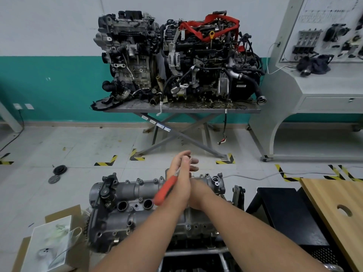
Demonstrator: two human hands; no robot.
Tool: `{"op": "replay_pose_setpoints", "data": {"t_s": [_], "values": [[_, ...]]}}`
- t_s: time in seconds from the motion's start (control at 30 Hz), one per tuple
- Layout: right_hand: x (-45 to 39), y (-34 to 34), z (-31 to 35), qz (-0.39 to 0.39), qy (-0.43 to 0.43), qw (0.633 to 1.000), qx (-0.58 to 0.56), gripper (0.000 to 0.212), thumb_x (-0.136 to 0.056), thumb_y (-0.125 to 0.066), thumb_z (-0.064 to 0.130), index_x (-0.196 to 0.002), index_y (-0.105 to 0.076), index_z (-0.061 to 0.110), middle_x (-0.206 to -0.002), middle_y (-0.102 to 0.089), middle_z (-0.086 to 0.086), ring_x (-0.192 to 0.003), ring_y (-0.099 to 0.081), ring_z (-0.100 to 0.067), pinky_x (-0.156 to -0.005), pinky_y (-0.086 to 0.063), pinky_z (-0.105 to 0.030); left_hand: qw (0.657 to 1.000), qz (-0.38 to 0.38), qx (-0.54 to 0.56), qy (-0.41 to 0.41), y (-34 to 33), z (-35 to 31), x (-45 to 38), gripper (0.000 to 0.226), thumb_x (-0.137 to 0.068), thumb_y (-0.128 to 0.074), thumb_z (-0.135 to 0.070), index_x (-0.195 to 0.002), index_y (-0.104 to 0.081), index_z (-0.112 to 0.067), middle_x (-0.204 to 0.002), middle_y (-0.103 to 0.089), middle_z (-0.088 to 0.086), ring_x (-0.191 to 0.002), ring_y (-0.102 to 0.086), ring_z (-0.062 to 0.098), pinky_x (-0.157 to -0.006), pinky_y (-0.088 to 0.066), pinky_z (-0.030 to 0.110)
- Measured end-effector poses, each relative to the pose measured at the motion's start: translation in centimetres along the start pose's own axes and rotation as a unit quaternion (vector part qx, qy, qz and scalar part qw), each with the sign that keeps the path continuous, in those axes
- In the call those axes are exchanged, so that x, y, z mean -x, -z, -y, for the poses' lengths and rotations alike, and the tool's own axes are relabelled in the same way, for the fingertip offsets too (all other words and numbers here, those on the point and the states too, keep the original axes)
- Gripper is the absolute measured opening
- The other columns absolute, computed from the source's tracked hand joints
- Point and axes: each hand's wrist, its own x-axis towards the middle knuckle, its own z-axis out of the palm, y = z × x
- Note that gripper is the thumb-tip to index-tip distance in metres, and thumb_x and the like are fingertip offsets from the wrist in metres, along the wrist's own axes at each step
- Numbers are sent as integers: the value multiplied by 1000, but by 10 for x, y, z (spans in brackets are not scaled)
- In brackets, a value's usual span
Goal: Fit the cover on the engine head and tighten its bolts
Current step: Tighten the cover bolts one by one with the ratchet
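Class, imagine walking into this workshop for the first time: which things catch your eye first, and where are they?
Foremost, two hands meet over the cylinder head cover at bottom centre, the left hand holding a red-handled ratchet. Behind, two engines sit on a scissor-lift table against the wall, the right-hand one draped with a red strap.

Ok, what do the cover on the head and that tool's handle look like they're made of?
Cover: probably cast aluminium; matte grey metal with moulded bosses. Handle: likely plastic or rubber; smooth, uniform orange-red, held in the left hand, though motion blur leaves it uncertain.
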Motion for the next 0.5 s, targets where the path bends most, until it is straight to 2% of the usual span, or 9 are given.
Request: {"op": "replay_pose_setpoints", "data": {"t_s": [0.07,0.17,0.27,0.37,0.5], "values": [[-1,-2,-1,22,-7,1000,9,34,-96,-48,16,-126,-61,9,-125,-65,-13,-112,-61,-31,-92,-49,-35,995,-47,69,59,-2,0,-5,20,-105,-48,-34,-102,-64,-22,-90,-75,1,-76,-68,11,-78,-52,35],[1,-6,-4,-14,-16,1000,-20,32,-98,-46,19,-123,-61,7,-121,-64,-17,-111,-61,-35,-93,-50,-40,983,-60,124,124,2,-3,-17,27,-104,-48,-37,-90,-62,-18,-78,-74,4,-64,-66,14,-68,-49,33],[0,-5,-4,-22,-26,998,-45,31,-100,-45,25,-121,-60,8,-119,-65,-16,-110,-61,-33,-92,-50,-36,979,-57,98,170,10,-10,-29,29,-104,-49,-40,-92,-59,-15,-66,-69,2,-53,-62,17,-54,-49,28],[0,-1,0,11,-10,1000,-5,35,-102,-41,25,-127,-56,6,-125,-63,-16,-115,-59,-30,-91,-47,-33,977,12,35,212,18,-22,-43,24,-102,-53,-35,-96,-58,-13,-60,-63,2,-49,-58,19,-54,-49,28],[1,-1,-2,8,-4,1000,9,36,-103,-42,26,-132,-51,6,-126,-61,-17,-116,-58,-32,-92,-48,-36,965,111,-83,222,22,-34,-50,19,-100,-54,-30,-96,-61,-13,-62,-63,0,-49,-57,19,-70,-41,36]]}}
